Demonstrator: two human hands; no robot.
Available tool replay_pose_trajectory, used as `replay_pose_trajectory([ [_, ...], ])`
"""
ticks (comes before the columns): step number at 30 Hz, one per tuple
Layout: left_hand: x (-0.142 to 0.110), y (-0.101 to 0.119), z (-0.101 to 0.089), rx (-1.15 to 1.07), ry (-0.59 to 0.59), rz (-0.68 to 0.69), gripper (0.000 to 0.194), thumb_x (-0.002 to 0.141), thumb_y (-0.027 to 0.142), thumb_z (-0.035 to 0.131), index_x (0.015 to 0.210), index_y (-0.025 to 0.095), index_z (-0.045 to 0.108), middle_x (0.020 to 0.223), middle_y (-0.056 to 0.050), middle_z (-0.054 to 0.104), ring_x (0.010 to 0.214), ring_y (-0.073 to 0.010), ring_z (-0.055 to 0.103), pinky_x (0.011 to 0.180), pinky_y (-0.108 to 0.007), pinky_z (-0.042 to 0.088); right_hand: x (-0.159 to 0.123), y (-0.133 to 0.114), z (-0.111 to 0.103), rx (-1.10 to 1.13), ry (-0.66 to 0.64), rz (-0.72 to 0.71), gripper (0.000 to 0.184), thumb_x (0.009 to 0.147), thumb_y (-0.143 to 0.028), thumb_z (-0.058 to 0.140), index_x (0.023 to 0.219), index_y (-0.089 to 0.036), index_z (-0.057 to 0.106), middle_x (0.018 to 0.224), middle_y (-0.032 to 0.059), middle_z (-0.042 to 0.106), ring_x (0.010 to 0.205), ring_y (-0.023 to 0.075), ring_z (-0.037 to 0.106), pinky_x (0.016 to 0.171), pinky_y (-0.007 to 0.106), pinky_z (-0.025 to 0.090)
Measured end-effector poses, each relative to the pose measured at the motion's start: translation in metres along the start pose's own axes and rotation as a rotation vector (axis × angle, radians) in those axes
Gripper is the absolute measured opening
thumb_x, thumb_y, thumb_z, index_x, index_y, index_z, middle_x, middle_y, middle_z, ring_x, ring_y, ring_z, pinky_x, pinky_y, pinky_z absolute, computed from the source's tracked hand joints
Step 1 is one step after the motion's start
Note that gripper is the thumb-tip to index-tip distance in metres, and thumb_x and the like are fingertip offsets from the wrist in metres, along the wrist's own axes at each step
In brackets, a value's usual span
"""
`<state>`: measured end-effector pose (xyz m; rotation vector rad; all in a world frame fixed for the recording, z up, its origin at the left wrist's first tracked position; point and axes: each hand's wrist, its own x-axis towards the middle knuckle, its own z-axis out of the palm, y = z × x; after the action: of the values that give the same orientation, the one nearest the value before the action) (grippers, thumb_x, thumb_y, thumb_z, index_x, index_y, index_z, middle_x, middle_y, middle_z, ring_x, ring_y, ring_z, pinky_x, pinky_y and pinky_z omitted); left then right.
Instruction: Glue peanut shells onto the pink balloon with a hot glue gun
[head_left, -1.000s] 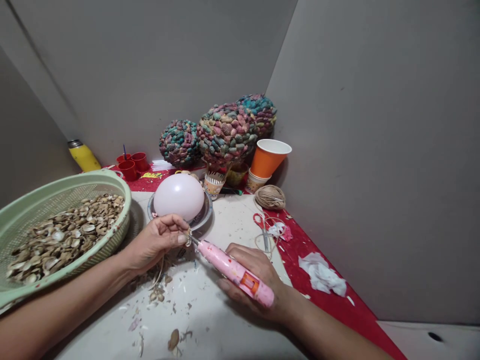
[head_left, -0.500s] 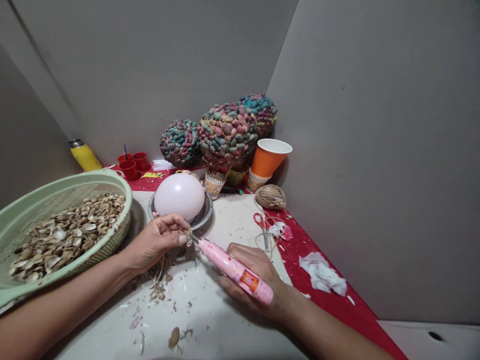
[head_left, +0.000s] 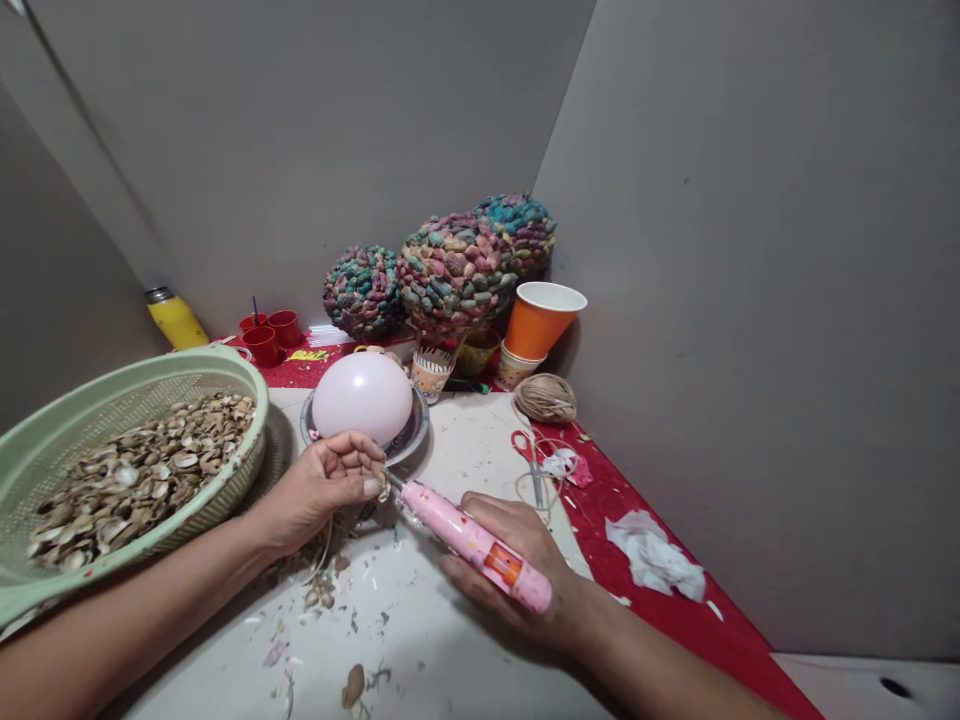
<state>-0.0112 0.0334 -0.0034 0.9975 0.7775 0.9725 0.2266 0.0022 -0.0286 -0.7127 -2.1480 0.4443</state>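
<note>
My left hand pinches a small nutshell, probably a peanut shell half, between thumb and fingertips. Wrapped in my right hand is a pink hot glue gun with an orange switch, its metal nozzle meeting the shell. Just behind my left hand, a pale pink balloon sits in a shallow grey dish. Left of my forearm stands a green strainer basket with many shell halves in it.
Shell-covered coloured balls stand at the back, beside an orange paper cup. To the right lie a twine coil, red-handled scissors and crumpled tissue. Red cups and a yellow bottle are back left.
The whole view has shifted slightly, so everything appears a little lower and to the right. Both hands keep the same hold, with the nozzle still at the shell.
</note>
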Motion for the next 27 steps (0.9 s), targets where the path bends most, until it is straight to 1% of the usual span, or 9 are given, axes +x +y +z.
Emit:
replay_pose_trajectory([
  [11,-0.0004,0.0002,-0.0017,-0.001,-0.005,0.004,0.032,0.067,0.019,0.088,0.091,0.014,0.067,0.076,0.001,0.066,0.065,-0.0064,0.058,0.064,-0.016,0.045,0.0003,0.0012,0.0005,0.033,0.017,0.012,0.027,0.096,-0.029,0.054,0.074,-0.024,0.039,0.065,-0.0038,0.043,0.053,0.0127,0.040,0.050,0.029,0.030],
  [27,0.0002,0.0031,-0.0015,-0.036,0.022,0.039,0.033,0.066,0.016,0.088,0.092,0.014,0.068,0.078,0.000,0.068,0.068,-0.0084,0.061,0.066,-0.018,0.048,-0.0018,0.0017,0.0011,-0.003,0.010,-0.008,0.027,0.097,-0.029,0.052,0.074,-0.024,0.038,0.064,-0.0037,0.041,0.053,0.0132,0.039,0.050,0.030,0.030],
])
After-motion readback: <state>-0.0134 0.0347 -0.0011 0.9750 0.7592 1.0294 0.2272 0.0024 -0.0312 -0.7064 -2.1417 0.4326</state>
